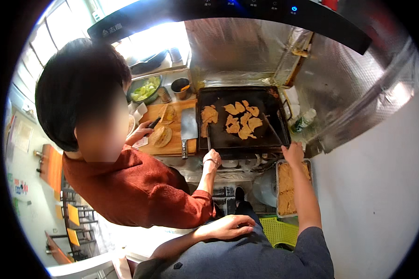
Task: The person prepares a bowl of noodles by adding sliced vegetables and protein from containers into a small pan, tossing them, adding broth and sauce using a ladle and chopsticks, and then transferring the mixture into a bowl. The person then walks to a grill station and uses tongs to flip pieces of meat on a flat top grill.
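My left hand (230, 226) rests flat against my dark shirt, with no object in it. My right hand (293, 152), at the front right corner of a black griddle (230, 143), grips the end of a metal spatula (274, 132) that slants over the plate. Several pieces of browned meat (244, 123) lie across the middle of the griddle, and a further clump (209, 114) sits at its left. Beneath my right forearm is a metal tray (278, 188) of raw-looking, seasoned meat (287, 186).
A co-worker in a red top (153, 195) stands at left, one hand (212, 158) holding a utensil on the griddle. Beside it, a cleaver (189, 123) and filled flatbreads (161, 136) lie on a wooden board (174, 150). A range hood (181, 12) hangs above; a green basket (278, 230) stands below.
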A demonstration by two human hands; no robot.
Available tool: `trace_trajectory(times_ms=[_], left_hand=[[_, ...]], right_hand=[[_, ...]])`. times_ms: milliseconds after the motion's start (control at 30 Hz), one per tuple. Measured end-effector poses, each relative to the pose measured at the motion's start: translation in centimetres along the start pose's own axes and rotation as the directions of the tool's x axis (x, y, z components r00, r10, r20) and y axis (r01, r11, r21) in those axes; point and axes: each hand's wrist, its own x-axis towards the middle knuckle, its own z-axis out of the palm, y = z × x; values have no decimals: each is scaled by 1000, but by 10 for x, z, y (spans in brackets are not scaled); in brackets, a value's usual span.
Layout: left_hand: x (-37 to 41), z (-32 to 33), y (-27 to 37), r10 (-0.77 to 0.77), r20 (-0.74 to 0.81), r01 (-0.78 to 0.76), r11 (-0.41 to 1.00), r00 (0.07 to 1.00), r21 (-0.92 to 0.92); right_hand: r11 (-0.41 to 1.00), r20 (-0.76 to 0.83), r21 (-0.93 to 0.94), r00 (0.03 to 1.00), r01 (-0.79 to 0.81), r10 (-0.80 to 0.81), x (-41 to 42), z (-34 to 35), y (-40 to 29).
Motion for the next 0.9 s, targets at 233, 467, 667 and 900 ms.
trace_trajectory(times_ms=[233,467,667,900], left_hand=[[40,-22,56,29,-336,-19,999,941,33],[127,-58,102,220,-619,3,941,754,339],[202,-152,95,499,-745,343,673,443,655],[128,-305,46,51,-912,912,33,407,409]], right_hand=[[998,68,-57,997,41,-37,59,22,2],[995,50,38,994,91,-93,86,53,20],[833,22,549,995,70,-98,97,71,37],[146,242,966,940,-212,-238,62,47,30]])
